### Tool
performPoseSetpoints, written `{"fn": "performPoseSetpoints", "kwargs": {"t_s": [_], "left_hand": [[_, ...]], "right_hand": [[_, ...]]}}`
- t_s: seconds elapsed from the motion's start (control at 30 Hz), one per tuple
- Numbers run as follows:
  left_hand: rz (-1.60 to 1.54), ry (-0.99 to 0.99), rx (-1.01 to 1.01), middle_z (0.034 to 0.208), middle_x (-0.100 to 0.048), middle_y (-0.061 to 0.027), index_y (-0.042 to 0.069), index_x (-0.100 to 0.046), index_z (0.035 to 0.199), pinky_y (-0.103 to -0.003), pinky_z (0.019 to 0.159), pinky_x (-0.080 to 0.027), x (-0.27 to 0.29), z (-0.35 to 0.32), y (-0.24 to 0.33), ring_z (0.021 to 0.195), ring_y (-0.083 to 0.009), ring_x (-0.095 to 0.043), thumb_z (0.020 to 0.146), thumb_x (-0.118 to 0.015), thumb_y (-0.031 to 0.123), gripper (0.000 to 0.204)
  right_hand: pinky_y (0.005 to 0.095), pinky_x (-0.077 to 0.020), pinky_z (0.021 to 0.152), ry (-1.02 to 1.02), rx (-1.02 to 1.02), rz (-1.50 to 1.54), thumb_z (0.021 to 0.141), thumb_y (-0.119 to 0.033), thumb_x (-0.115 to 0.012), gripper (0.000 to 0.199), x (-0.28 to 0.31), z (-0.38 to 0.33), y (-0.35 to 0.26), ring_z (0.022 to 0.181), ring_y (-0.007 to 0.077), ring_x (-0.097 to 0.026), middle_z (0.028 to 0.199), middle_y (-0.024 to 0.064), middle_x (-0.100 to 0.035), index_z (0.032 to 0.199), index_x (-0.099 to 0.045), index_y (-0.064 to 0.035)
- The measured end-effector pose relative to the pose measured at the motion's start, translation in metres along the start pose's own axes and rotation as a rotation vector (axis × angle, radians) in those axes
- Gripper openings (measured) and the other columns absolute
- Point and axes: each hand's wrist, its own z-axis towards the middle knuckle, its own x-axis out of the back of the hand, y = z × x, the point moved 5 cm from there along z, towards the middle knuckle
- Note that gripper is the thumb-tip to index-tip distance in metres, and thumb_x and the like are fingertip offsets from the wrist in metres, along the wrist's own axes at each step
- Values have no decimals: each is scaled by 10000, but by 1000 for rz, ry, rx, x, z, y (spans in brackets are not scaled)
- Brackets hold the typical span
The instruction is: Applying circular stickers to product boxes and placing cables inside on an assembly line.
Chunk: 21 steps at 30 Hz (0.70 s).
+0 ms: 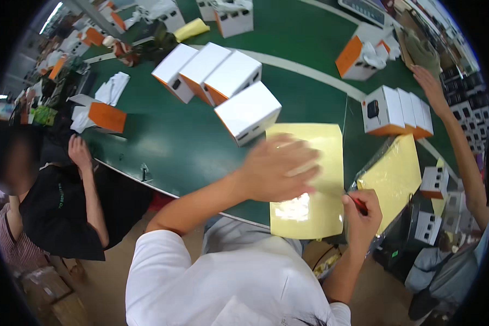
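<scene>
A glossy yellow sheet [307, 217] lies on the green table in front of me, its front end over the table edge. Above it is my left hand [282, 167], palm down and fingers apart, somewhat smeared by motion. Whether that hand touches the sheet is hard to tell. At the sheet's right edge, my right hand [362, 214] is closed round a slim tool with a red and black handle [357, 204]. Its tip is too small to make out. Just beyond my left hand stands a white and orange box [250, 111].
Several white boxes [206, 68] stand behind the nearest one. To the right lie more yellow sheets in clear plastic [394, 176], with a box row [399, 111] beyond. A co-worker's arm [445, 111] reaches in at right. Another person [81, 206] sits at left by an opened box [107, 116].
</scene>
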Motion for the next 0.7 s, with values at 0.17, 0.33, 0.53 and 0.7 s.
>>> {"fn": "performPoseSetpoints", "kwargs": {"t_s": [0.17,0.33,0.53,0.7], "left_hand": [[192,131,480,1380,-586,-119,179,-729,1201,-474,1026,-418,76,-30,-56,1246,-363,-505,794,-828,264,427],[62,189,496,1439,-577,-118,184,-735,1208,-464,1074,-381,70,-37,-61,1293,-358,-496,815,-811,162,401],[-61,226,423,1364,-658,-66,136,-756,1150,-459,1083,-404,61,-45,-67,1322,-361,-500,810,-810,111,345],[-177,244,377,1347,-669,-50,126,-756,1142,-464,1086,-423,50,-47,-62,1349,-366,-486,770,-831,83,382]], "right_hand": [[265,-467,683,-13,67,72,812,2,-803,130,-18,17,-8,779,138,-596,899,50,-631,875,-689,-2],[282,-449,729,-125,161,21,810,-57,-824,126,-67,41,-42,763,153,-616,861,52,-683,870,-716,-32],[291,-431,757,-122,217,192,806,-79,-832,123,-106,48,-71,746,152,-623,831,37,-707,879,-736,-55],[306,-396,760,-145,347,42,812,-133,-834,138,-132,53,-72,754,165,-642,825,34,-705,892,-739,-73]]}}
